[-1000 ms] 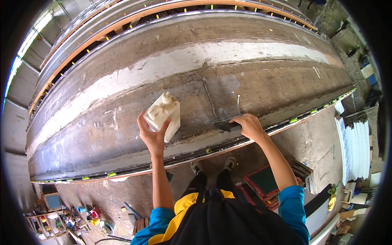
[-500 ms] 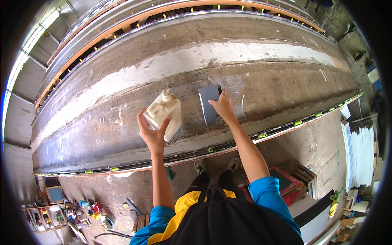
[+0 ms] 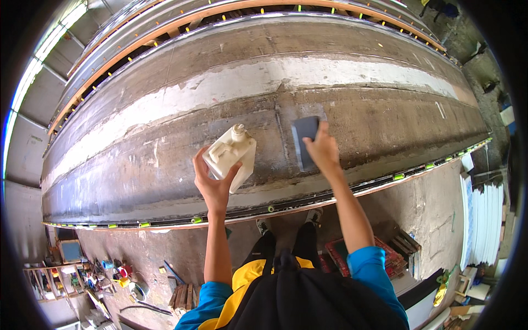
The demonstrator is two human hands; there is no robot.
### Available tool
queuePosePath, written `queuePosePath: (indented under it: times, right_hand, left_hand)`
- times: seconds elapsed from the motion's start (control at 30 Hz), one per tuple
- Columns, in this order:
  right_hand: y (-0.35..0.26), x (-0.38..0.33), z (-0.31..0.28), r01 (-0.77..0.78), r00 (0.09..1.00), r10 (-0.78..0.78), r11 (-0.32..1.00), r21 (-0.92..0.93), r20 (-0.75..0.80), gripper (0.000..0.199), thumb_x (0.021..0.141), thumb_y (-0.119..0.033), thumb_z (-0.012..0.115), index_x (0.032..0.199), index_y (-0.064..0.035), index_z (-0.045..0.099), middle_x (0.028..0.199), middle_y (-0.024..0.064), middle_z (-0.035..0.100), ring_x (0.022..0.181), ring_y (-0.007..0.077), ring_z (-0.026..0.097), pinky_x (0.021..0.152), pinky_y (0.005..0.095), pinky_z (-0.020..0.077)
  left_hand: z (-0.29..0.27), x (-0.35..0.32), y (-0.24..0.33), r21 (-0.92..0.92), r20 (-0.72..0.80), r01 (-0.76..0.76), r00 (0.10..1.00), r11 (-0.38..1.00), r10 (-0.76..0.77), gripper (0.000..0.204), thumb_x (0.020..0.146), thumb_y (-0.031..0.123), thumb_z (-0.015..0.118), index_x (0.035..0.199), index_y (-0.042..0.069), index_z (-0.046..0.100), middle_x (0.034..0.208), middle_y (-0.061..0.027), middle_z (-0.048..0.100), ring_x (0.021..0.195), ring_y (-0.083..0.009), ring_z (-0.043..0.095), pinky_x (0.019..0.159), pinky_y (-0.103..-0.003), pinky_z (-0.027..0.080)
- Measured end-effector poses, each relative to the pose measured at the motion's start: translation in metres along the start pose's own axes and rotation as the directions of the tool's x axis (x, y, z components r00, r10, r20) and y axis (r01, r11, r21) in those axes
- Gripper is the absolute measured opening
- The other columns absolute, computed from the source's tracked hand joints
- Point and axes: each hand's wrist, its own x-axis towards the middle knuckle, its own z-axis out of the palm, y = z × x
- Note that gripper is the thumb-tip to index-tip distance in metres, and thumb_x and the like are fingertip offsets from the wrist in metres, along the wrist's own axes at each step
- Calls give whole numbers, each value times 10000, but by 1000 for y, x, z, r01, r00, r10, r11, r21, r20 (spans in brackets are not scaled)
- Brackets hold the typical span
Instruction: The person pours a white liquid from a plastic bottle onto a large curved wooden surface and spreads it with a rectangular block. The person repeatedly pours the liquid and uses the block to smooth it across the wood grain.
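Blur and hidden undersides

My left hand [image 3: 214, 191] grasps a capped cream plastic jug [image 3: 235, 149] over the curved, hull-like panel [image 3: 385, 113], the jug's base hidden. My right hand [image 3: 325, 151], blurred, clasps a flat dark-grey block [image 3: 304, 137]; whether that touches the panel, I cannot tell

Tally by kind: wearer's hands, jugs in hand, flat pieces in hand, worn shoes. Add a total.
Hands: 2 (left hand, right hand)
Held jugs: 1 (off-white jug)
Held flat pieces: 1 (dark grey piece)
Shoes: 2 (left shoe, right shoe)
Total: 6
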Motion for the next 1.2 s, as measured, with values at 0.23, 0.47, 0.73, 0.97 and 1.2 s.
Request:
queuePosePath:
  times: [0.23,0.47,0.73,0.97,1.2]
  right_hand:
    - [26,9,-2,99,995,-99,995,5,32,643,768,-176,632,1251,84,296,896,297,596,825,421,601,730,448,488]
    - [52,30,-39,233,967,-221,968,-93,128,670,776,-164,619,1266,124,264,657,189,616,595,333,626,480,394,492]
    - [17,23,14,352,929,-361,931,99,82,545,759,-133,640,1130,102,317,757,311,592,719,427,613,591,434,516]
    - [103,41,-47,252,967,-252,968,-4,21,615,768,-136,634,1219,123,305,768,263,614,740,382,630,600,432,504]
    - [25,32,-30,264,950,-293,939,220,107,587,772,-156,633,1182,135,329,714,233,609,665,334,636,537,389,511]
  left_hand:
    - [35,-15,16,5,-117,33,993,999,-32,658,619,102,808,1153,4,437,1033,-136,566,959,-204,546,863,-321,429]
    - [56,-35,29,60,-280,50,959,997,-31,637,635,91,801,1148,3,434,1011,-141,566,941,-199,539,857,-319,427]
    - [83,-48,32,21,-363,66,930,998,-54,656,637,114,808,1153,-9,423,1031,-157,559,970,-212,532,868,-323,421]
    - [74,-50,29,28,-348,114,932,993,-97,656,630,107,808,1152,-3,426,1024,-147,559,957,-211,529,877,-326,414]
    - [76,-31,28,50,-316,74,947,996,-55,632,632,122,807,1130,-10,440,1015,-149,564,930,-214,543,861,-320,422]
